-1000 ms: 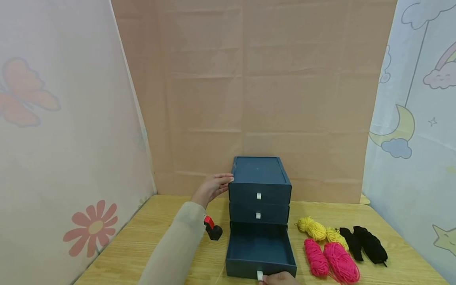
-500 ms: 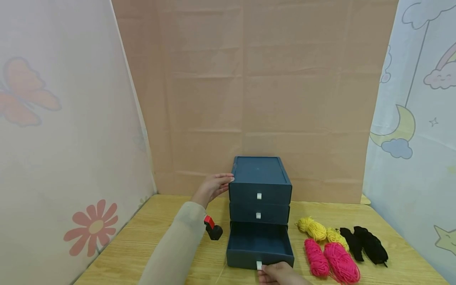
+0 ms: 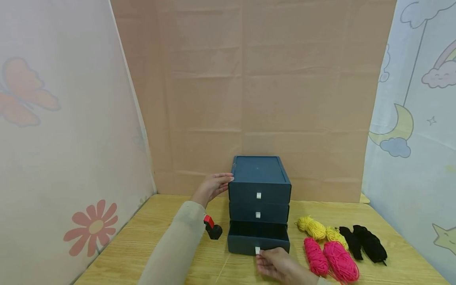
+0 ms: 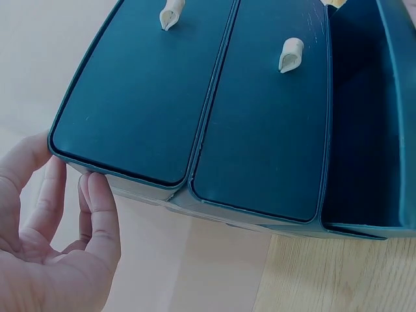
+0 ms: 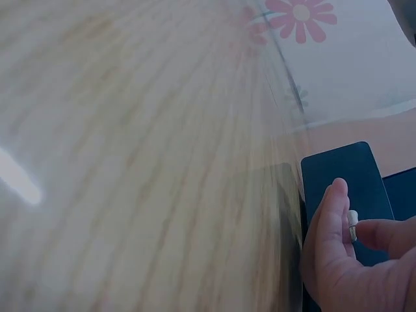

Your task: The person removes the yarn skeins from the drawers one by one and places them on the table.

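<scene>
A dark blue drawer cabinet [image 3: 261, 168] stands on the table, three drawers high, each with a white pull tab. Its upper two drawers are closed. The bottom drawer [image 3: 240, 245] is pulled partway out, its inside dark. My right hand [image 3: 279, 264] pinches that drawer's pull tab [image 5: 352, 221] between thumb and fingers. At the cabinet's upper left edge, my left hand [image 3: 212, 187] rests its fingertips against the casing. The left wrist view shows its fingers [image 4: 104, 218] touching the side, not wrapped round it.
Right of the cabinet lie yellow yarn [image 3: 311, 228], pink yarn [image 3: 341, 261] and black yarn [image 3: 370, 243] skeins on the wooden table [image 3: 128, 245]. A brown paper backdrop [image 3: 199, 99] rises behind, with patterned cloth walls at both sides.
The bottom drawer has slid inward toward the cabinet, with my right hand moving forward on its tab. My left hand has stayed at the cabinet's side.
</scene>
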Motion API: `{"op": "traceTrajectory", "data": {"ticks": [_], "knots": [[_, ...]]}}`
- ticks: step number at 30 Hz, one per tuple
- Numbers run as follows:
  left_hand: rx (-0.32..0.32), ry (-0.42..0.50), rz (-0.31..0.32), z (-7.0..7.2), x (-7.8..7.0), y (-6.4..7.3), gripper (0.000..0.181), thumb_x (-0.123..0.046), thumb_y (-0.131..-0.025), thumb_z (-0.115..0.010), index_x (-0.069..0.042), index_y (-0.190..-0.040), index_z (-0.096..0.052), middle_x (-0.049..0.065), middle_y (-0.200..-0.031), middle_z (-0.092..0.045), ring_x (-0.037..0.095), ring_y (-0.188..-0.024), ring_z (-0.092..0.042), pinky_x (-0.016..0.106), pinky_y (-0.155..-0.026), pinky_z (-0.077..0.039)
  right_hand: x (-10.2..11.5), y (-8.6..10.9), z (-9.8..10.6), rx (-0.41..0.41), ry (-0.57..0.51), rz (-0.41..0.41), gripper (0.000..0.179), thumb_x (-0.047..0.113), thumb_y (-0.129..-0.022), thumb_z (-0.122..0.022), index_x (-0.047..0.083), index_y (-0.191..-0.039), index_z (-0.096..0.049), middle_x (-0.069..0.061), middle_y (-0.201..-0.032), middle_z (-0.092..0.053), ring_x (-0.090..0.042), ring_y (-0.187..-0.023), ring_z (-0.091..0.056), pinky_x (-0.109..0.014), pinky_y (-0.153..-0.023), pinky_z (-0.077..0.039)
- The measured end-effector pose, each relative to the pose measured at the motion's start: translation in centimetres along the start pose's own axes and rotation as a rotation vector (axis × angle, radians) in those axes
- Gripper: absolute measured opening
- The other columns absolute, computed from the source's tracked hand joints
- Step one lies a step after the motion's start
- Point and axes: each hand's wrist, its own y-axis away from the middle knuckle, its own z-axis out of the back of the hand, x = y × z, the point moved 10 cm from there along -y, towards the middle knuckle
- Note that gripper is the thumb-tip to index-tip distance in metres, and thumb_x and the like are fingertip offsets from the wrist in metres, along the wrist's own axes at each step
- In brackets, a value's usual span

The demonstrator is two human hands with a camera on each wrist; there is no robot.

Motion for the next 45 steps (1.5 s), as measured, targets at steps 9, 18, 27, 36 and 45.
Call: {"op": "traceTrajectory", "data": {"ticks": [9, 18, 27, 36, 45], "knots": [[0.023, 0.012, 0.007, -0.2, 0.0, 0.1, 0.032, -0.017, -0.093, -0.065, -0.004, -0.123, -0.065, 0.003, -0.109, -0.064, 0.012, -0.084, -0.055, 0.036, -0.104, -0.047, 0.9, -1.2, 0.6, -0.055, 0.022, 0.042, 0.028, 0.009, -0.102, -0.045, -0.015, -0.11, -0.058, -0.008, -0.085, -0.068, -0.011, -0.072, -0.066, -0.026, -0.075, -0.059], [0.009, 0.014, 0.008, 0.2, 0.0, 0.0, 0.029, -0.016, -0.093, -0.066, -0.005, -0.12, -0.067, 0.004, -0.109, -0.064, 0.013, -0.084, -0.055, 0.033, -0.1, -0.049, 2.2, -2.3, 0.6, -0.088, 0.054, 0.094, 0.028, 0.007, -0.102, -0.043, -0.017, -0.109, -0.056, -0.008, -0.083, -0.067, -0.011, -0.07, -0.065, -0.025, -0.071, -0.058], [0.015, 0.018, 0.008, -0.1, 0.0, 0.2, 0.03, -0.014, -0.094, -0.064, -0.003, -0.122, -0.065, 0.009, -0.12, -0.062, 0.018, -0.095, -0.055, 0.038, -0.106, -0.044, 2.7, -3.2, 1.0, -0.098, 0.028, 0.135, 0.029, 0.007, -0.102, -0.042, -0.017, -0.109, -0.056, -0.006, -0.079, -0.066, -0.011, -0.069, -0.065, -0.023, -0.067, -0.057], [0.008, 0.015, 0.003, -0.2, 0.1, 0.0, 0.03, -0.014, -0.093, -0.064, -0.003, -0.122, -0.066, 0.01, -0.122, -0.063, 0.017, -0.095, -0.056, 0.036, -0.104, -0.046, 3.0, -3.9, 1.6, -0.159, 0.011, 0.15, 0.027, 0.006, -0.102, -0.042, -0.016, -0.105, -0.056, -0.006, -0.077, -0.065, -0.01, -0.067, -0.064, -0.024, -0.067, -0.058], [0.01, 0.006, -0.007, -0.2, -0.1, 0.2, 0.03, -0.014, -0.094, -0.063, -0.003, -0.122, -0.065, 0.011, -0.123, -0.062, 0.017, -0.096, -0.056, 0.038, -0.106, -0.045, 3.2, -3.9, 1.7, -0.187, 0.004, 0.153, 0.026, 0.004, -0.101, -0.042, -0.018, -0.106, -0.056, -0.008, -0.078, -0.064, -0.011, -0.067, -0.064, -0.025, -0.067, -0.058]]}}
